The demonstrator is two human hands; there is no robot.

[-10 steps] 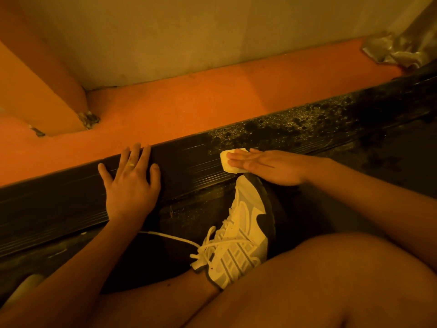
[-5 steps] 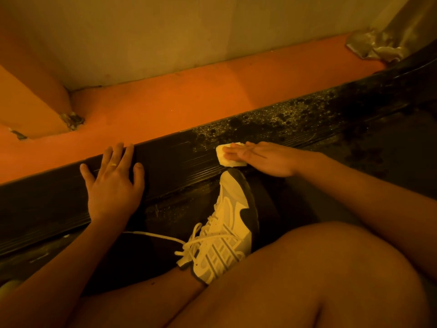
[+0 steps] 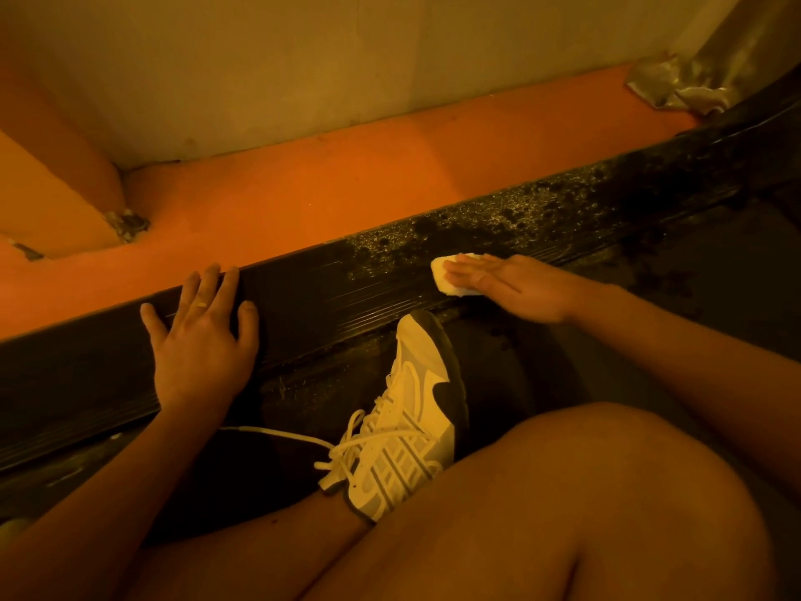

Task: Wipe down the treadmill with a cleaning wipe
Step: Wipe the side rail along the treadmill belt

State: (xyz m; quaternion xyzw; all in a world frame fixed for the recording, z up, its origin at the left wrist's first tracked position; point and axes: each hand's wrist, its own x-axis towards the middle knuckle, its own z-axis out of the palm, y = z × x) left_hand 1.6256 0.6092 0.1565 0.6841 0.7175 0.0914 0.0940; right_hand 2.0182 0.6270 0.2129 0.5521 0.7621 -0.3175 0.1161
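**Fig. Right hand (image 3: 516,288) pressing the wipe (image 3: 446,275) on the treadmill's side rail (image 3: 329,284).**
My fingers lie straight, hiding most of the wipe. My left hand (image 3: 201,340) rests spread flat on the rail. The belt (image 3: 520,366) beside my shoe (image 3: 411,418) is too dark to read.

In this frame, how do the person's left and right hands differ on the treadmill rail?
The left hand lies bare on the side rail, fingers spread; the right hand presses a pale wipe under straight, closed fingers. The left hand wears a ring; the right hand shows none. The left rests on plain dark rail, the right beside a speckled stretch. Both lie flat, palm down.
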